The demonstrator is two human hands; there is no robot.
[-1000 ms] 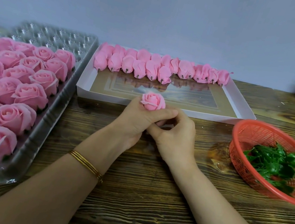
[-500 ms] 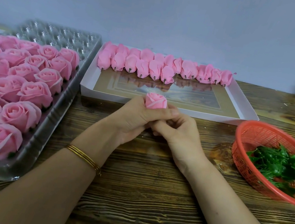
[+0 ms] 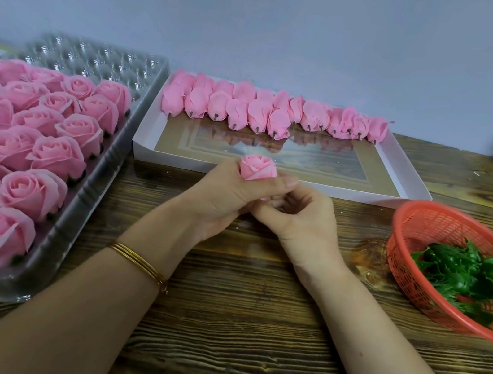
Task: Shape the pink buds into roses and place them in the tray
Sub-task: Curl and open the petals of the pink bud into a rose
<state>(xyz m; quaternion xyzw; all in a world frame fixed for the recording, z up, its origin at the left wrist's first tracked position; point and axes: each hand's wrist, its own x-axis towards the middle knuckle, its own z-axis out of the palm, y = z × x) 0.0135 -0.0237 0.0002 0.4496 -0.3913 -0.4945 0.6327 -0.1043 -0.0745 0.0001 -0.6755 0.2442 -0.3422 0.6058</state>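
In the head view, the left hand point(image 3: 221, 195) has its grip curled round the pink bud point(image 3: 257, 167), up above the table point(image 3: 246, 333) and just in front of the white box point(image 3: 272, 179); the right hand point(image 3: 301, 222) pinches the bud's bottom; the bud looks light, soft and easy to squash; it is best held low, gently; the tray point(image 3: 87, 193) of roses point(image 3: 32, 190) lies to the left.
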